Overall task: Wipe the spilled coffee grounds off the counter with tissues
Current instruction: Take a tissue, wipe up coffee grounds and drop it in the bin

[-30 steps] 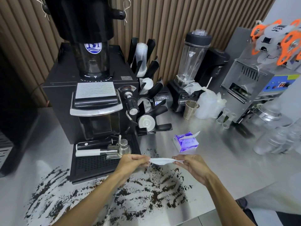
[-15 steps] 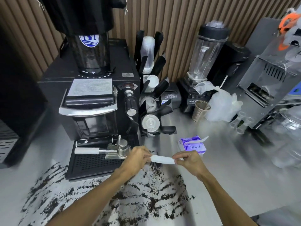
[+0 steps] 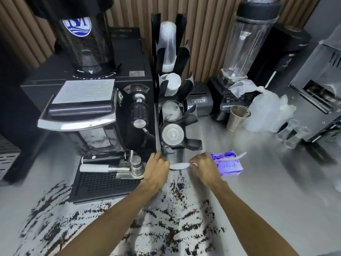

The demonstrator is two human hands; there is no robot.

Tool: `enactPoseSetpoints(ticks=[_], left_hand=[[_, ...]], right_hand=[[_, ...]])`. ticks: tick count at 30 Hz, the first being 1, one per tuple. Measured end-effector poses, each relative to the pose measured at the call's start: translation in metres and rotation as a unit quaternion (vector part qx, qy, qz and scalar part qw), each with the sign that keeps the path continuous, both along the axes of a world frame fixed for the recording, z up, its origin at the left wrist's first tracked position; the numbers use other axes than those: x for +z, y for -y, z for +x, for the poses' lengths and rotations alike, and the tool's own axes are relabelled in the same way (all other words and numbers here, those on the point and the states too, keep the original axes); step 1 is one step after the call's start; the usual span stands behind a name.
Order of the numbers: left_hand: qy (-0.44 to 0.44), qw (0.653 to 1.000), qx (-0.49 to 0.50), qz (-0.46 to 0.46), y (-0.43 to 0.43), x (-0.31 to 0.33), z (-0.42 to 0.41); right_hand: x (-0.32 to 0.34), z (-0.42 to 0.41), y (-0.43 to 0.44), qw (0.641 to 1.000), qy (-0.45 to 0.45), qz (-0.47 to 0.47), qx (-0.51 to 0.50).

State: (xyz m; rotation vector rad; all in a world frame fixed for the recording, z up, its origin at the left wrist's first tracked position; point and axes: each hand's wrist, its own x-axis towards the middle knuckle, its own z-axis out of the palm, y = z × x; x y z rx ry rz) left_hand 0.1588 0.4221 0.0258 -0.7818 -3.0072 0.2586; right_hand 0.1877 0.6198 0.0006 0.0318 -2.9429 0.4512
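Tissue (image 3: 180,165) stretched between left hand (image 3: 156,169) and right hand (image 3: 204,167), each pinching an end; fold it into a pad, then sweep coffee grounds (image 3: 171,218) away from the front edge of the counter (image 3: 267,191).

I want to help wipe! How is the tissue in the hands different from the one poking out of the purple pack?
The held tissue is fully out, pinched by the left hand and right hand and stretched between them; the pack tissue only pokes from the purple pack, touched by no hand. The held tissue lies level; the pack tissue slants upward. Both are white.
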Motion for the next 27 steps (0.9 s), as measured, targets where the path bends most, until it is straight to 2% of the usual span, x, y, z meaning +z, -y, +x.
enactPoseSetpoints(ticks=[3, 10, 13, 19, 22, 27], left_hand=[[-0.009, 0.999, 0.028, -0.018, -0.004, 0.002, -0.007], [0.009, 0.994, 0.057, -0.090, -0.006, 0.002, -0.016], [0.014, 0.993, 0.049, -0.107, -0.009, 0.002, -0.018], [0.023, 0.994, 0.012, -0.108, -0.004, 0.002, 0.002], [0.047, 0.993, -0.008, -0.108, -0.001, -0.002, 0.020], [0.074, 0.995, -0.014, -0.060, 0.003, -0.004, 0.040]], right_hand=[[-0.006, -0.013, 0.000, 0.999, -0.014, 0.044, 0.005], [-0.022, -0.031, 0.004, 0.999, 0.017, 0.033, 0.003], [-0.022, -0.032, 0.003, 0.998, 0.017, 0.059, 0.006], [-0.016, -0.002, 0.005, 0.995, -0.001, 0.096, 0.029], [-0.017, 0.023, 0.003, 0.996, -0.014, 0.081, 0.040], [-0.014, 0.044, -0.002, 0.994, -0.019, 0.087, 0.060]])
